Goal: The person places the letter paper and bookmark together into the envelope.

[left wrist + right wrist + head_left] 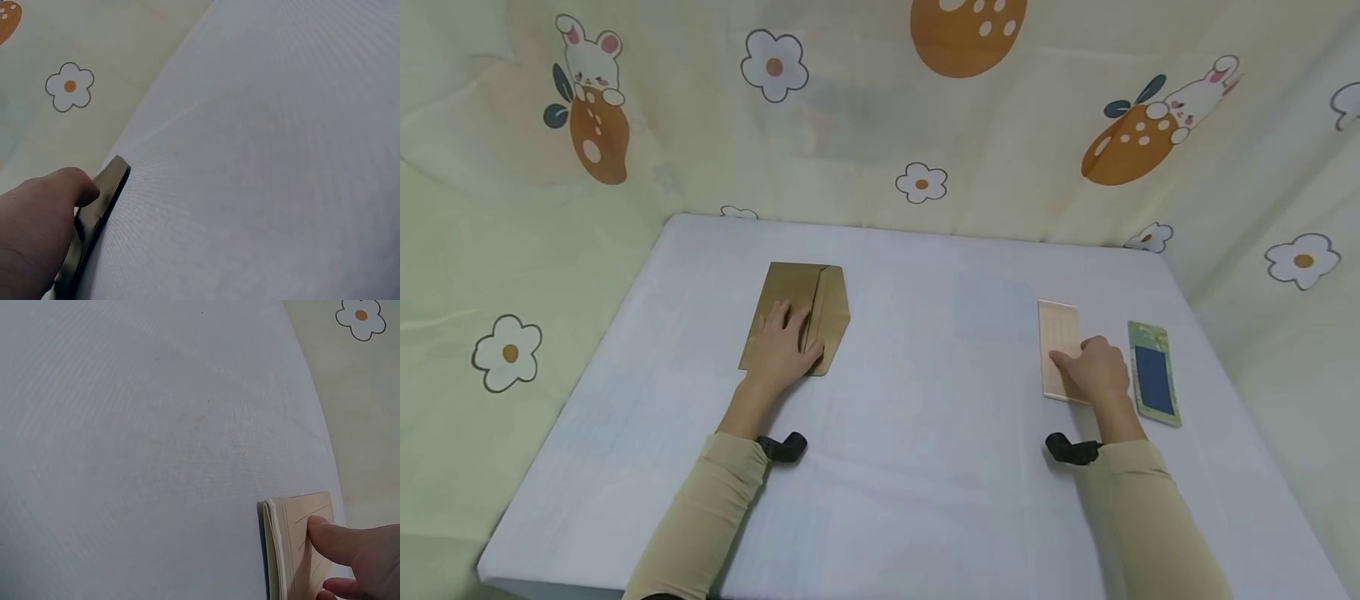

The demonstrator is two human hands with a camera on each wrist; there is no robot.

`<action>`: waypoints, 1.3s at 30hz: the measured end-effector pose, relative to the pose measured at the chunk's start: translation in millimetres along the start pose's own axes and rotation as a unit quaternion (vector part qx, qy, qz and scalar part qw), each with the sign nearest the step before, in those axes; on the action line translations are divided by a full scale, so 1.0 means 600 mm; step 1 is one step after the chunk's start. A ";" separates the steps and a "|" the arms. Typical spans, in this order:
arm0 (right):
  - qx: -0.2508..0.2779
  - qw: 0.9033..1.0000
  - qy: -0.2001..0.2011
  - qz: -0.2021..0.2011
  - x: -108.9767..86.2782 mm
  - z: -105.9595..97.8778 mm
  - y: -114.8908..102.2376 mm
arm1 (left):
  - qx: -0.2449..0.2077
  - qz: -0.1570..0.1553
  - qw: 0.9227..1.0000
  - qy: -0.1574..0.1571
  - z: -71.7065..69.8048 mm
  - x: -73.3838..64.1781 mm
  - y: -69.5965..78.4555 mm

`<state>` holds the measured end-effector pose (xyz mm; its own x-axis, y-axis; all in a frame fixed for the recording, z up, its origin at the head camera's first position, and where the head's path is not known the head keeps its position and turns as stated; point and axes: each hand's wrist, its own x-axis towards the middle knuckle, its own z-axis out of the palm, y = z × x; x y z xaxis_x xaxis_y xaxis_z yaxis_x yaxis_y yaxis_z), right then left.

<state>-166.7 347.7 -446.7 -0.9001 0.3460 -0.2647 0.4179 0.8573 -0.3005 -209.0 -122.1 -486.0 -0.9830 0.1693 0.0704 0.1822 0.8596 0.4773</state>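
A brown paper envelope (pixel 790 283) with a folded flap lies flat at the left of the table. My left hand (pixel 781 346) rests on it, fingers spread. In the left wrist view the thumb (pixel 78 185) lies along the edge of the envelope (pixel 109 187). To the right, my right hand (pixel 1101 367) grips the right side of a cream lined notepad (pixel 1058 329). Its thumb (pixel 331 537) presses on the top sheet in the right wrist view, with another fingertip by the notepad's surface (pixel 300 512). The remaining fingers are mostly hidden.
A green packet with a dark blue panel (pixel 1153 379) lies just right of my right hand. Everything lies on a white-covered table (pixel 925 467). A patterned curtain (pixel 850 125) hangs along the back and both sides. Each wrist carries a black camera mount (pixel 784 447).
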 end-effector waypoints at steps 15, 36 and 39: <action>0.067 0.996 -0.005 0.051 0.014 -0.002 0.006 | 0.006 0.008 1.000 0.019 0.003 0.001 -0.006; 0.160 0.981 0.043 0.096 -0.001 -0.009 0.015 | 0.027 0.018 0.999 -0.006 0.004 -0.002 -0.007; 0.171 0.980 0.041 0.098 -0.001 -0.011 0.017 | 0.025 0.015 1.000 -0.009 0.005 -0.002 -0.006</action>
<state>-162.8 358.7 -443.3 -0.7995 0.5324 -0.2781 0.5879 0.5987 -0.5441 -208.5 -124.2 -490.2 -0.9765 0.2040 0.0688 0.2136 0.8772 0.4299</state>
